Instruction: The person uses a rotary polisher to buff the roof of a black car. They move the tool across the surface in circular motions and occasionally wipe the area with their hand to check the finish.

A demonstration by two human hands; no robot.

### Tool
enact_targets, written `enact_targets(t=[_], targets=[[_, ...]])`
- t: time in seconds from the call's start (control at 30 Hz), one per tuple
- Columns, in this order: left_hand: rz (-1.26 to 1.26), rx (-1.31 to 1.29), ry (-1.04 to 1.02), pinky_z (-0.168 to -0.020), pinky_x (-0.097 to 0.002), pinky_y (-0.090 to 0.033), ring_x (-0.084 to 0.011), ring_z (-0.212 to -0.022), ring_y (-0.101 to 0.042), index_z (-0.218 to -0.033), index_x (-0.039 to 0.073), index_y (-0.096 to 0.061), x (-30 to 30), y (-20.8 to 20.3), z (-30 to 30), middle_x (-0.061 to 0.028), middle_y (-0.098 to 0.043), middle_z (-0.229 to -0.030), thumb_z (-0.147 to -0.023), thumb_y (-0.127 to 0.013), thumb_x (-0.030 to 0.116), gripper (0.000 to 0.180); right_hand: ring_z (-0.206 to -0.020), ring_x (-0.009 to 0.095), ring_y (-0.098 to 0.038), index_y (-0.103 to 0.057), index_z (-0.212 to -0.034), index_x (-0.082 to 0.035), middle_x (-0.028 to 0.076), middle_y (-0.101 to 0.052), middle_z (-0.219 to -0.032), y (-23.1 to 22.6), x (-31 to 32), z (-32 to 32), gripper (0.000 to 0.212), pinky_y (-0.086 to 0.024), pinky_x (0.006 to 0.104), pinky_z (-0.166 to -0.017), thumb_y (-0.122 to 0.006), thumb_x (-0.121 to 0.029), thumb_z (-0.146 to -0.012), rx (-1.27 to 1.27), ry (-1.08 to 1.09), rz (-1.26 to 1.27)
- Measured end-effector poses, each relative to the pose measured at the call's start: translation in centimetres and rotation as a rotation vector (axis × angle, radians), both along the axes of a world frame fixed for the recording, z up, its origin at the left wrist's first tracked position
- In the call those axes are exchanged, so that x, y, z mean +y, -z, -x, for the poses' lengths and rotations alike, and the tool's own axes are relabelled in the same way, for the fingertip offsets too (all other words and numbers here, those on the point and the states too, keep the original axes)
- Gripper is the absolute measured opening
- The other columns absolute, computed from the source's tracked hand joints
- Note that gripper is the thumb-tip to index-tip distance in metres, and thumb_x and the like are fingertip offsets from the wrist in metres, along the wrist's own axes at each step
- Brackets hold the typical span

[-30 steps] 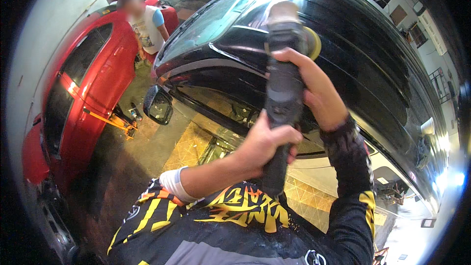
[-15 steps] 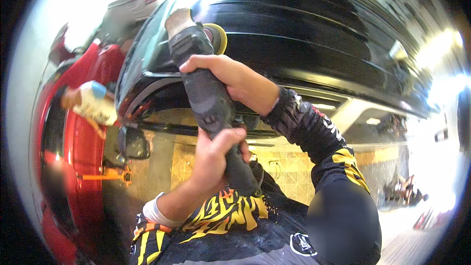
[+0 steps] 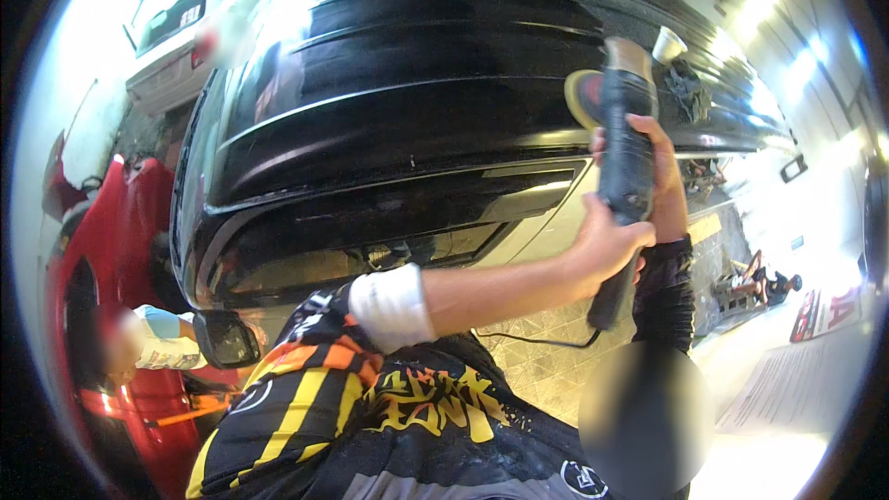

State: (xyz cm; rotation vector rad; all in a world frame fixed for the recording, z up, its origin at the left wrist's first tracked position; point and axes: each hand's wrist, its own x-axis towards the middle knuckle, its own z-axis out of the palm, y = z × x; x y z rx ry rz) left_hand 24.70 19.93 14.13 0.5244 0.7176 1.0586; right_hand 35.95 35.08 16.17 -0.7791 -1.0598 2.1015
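Note:
A black polisher (image 3: 628, 167) is held in both my hands, its body running away from me over the right part of a black car's roof (image 3: 417, 74). My right hand (image 3: 665, 162) wraps round the body near the tool's head. Closer to me, my left hand (image 3: 607, 245) grips the rear handle, with its forearm stretched across from the left. The round yellow pad (image 3: 582, 100) stands tilted on edge to the left of the head, at the roof. Whether the pad touches or spins, I cannot tell. A dark cord (image 3: 546, 342) trails from the handle's lower end.
A white cup-like thing (image 3: 669, 44) and a dark crumpled cloth or bag (image 3: 687, 91) rest on the car, right of the polisher. The car's side mirror (image 3: 227, 340) juts out at left. A person (image 3: 167, 343) is beside a red car (image 3: 125, 222); a white car (image 3: 181, 42) stands behind.
Both hands have carried the polisher from the left part of the roof to the right. My left arm now reaches across my body, and my view has shifted rightward.

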Motion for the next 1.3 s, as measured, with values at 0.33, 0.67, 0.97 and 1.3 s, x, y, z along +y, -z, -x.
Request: enact_targets(t=[0.33, 0.67, 0.97, 1.3], targets=[[-0.247, 0.15, -0.081, -0.046, -0.0362, -0.05, -0.0207, -0.057, -0.062, -0.146, 0.001, -0.019, -1.3, 11.2, 3.3, -0.0138, -0.057, -0.09, -0.079, -0.071, 0.008, 0.085, -0.083, 0.026, -0.069, -0.059, -0.114, 0.005, 0.016, -0.068, -0.098, 7.1, -3.1, 2.7, 0.056, -0.057, 0.0346, -0.081, -0.071, -0.041, -0.085, -0.144, 0.152, -0.158], [-0.201, 0.326, -0.755, -0.087, -0.0387, -0.052, -0.0241, -0.101, -0.06, -0.146, 0.006, -0.028, -11.3, 20.6, 8.8, -0.0119, -0.054, -0.112, -0.079, -0.073, 0.007, 0.081, -0.084, 0.023, -0.07, -0.064, -0.114, 0.004, 0.014, -0.07, -0.096, 11.3, -12.0, 20.1, 0.049, -0.059, 0.0359, -0.077, -0.08, -0.017, -0.072, -0.243, -0.356, -0.332], [-0.148, -0.106, -1.059, -0.052, -0.034, -0.054, -0.0176, -0.061, -0.063, -0.135, 0.011, -0.029, -10.6, 20.9, 18.8, -0.0087, -0.058, -0.09, -0.083, -0.067, -0.003, 0.066, -0.079, 0.021, -0.069, -0.067, -0.107, 0.003, 0.011, -0.07, -0.091, 13.9, -11.6, 37.3, 0.042, -0.056, 0.0328, -0.075, -0.081, -0.018, -0.073, -0.323, -0.761, -0.49], [0.014, -0.16, -1.308, -0.05, -0.0347, -0.053, -0.0184, -0.059, -0.06, -0.113, 0.007, -0.046, -12.4, 16.7, 33.1, -0.0068, -0.057, -0.078, -0.082, -0.067, 0.001, 0.038, -0.064, 0.018, -0.067, -0.066, -0.099, 0.003, 0.01, -0.07, -0.083, 14.1, -14.5, 55.3, 0.034, -0.057, 0.0298, -0.062, -0.078, -0.024, -0.081, -0.438, -0.998, -0.386]])
